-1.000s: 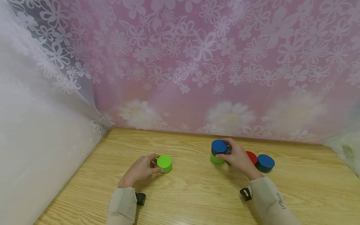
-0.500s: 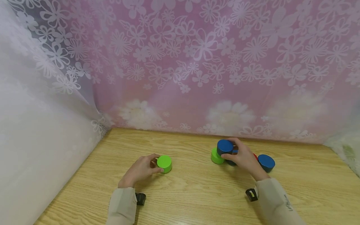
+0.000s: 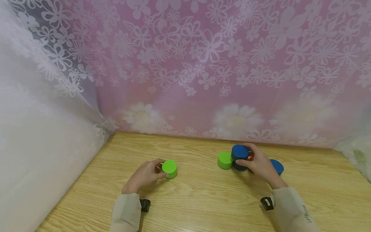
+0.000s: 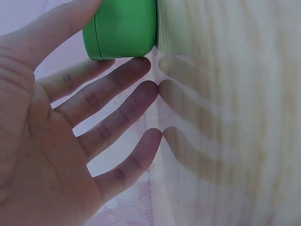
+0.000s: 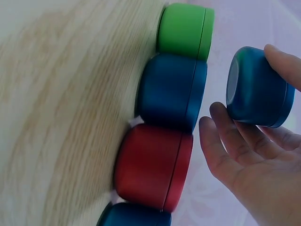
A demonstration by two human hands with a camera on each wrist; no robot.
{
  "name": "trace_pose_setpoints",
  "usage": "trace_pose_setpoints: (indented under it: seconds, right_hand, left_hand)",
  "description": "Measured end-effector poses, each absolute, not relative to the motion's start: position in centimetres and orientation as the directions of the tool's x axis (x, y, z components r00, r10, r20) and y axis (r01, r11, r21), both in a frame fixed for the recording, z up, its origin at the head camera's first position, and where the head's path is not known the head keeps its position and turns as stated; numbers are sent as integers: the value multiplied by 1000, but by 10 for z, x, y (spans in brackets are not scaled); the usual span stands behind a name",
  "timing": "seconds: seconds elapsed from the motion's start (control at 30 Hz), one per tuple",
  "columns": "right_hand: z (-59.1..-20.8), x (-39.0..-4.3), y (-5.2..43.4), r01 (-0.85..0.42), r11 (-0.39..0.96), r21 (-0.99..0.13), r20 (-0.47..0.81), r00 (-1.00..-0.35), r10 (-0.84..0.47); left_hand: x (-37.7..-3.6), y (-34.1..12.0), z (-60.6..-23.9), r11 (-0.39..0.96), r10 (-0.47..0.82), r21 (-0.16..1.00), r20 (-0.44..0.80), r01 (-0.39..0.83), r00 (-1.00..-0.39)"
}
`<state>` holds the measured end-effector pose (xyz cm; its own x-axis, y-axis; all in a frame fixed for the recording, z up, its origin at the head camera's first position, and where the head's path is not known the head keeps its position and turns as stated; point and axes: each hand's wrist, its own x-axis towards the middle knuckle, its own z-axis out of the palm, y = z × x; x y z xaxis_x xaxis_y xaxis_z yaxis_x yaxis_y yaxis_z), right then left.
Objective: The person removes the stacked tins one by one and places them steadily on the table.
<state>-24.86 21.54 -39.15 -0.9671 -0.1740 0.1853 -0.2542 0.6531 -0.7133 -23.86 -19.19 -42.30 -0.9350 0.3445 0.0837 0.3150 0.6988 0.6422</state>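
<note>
My left hand (image 3: 157, 170) rests on the wooden table (image 3: 197, 199) and holds a green cylinder (image 3: 169, 168) between thumb and index finger. In the left wrist view that green cylinder (image 4: 122, 28) stands on the table, and the other fingers (image 4: 117, 94) lie straight with their tips on the wood. My right hand (image 3: 250, 160) grips a blue cylinder (image 3: 240, 152) (image 5: 258, 89) and holds it just above a second blue cylinder (image 3: 238, 167) (image 5: 171, 92). A green cylinder (image 3: 224, 160) (image 5: 186, 30) stands to the left of that one.
A red cylinder (image 5: 153, 165) and a further blue cylinder (image 3: 277, 166) continue the row to the right, mostly hidden behind my right hand in the head view. A flowered curtain (image 3: 203, 80) closes off the back and left.
My right hand lifted the blue cylinder off the green one and carried it right, over the second blue cylinder. The left hand and its green cylinder have not moved.
</note>
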Motion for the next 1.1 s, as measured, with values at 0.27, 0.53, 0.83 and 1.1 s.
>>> trace_pose_setpoints:
  seconds: [0.27, 0.53, 0.83, 1.1]
  right_hand:
    - [-390, -248, 229, -250, 671, -698, 179, -968, -174]
    - [-394, -248, 240, -243, 688, -684, 184, -970, -159]
    - [-394, -244, 250, -242, 710, -661, 197, -969, -148]
    - [-392, -238, 266, -227, 706, -670, 183, -973, -139]
  left_hand:
    - [-239, -193, -424, 699, 336, 646, 79, 305, -938]
    - [-238, -193, -424, 692, 341, 652, 81, 309, -936]
    - [-238, -193, -423, 687, 342, 659, 80, 307, -936]
    - [-238, -193, -423, 687, 345, 657, 81, 311, -935]
